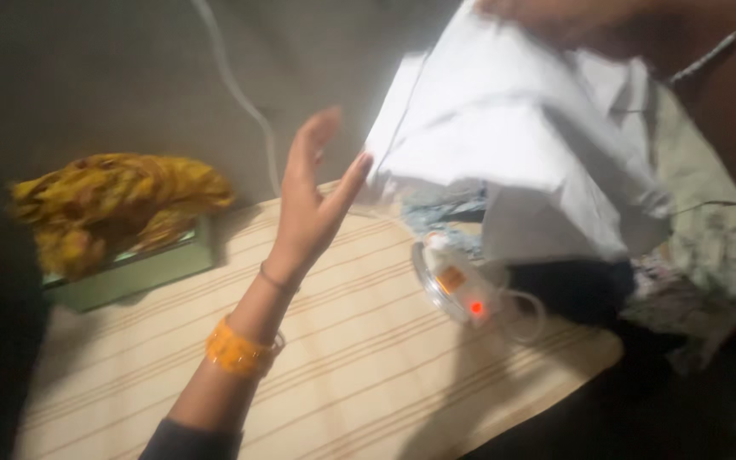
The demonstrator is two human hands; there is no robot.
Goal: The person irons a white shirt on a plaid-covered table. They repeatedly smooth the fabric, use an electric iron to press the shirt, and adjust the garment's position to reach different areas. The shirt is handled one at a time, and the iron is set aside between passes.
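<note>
1. head view: my left hand (313,200) is raised with palm open and fingers spread, holding nothing, its fingertips just touching the edge of the white cloth (513,145).
2. my right hand (594,21) is up at the top edge, seemingly gripping the cloth from above; blur hides how tightly.
3. the cloth hangs between both hands, above the iron (457,290), whose red light glows on the striped board (342,366).
4. i judge the cloth should stay lifted clear of the iron while my left hand takes a firm pinch on the edge.
5. beyond my left hand lies a yellow cloth bundle (112,209).
</note>
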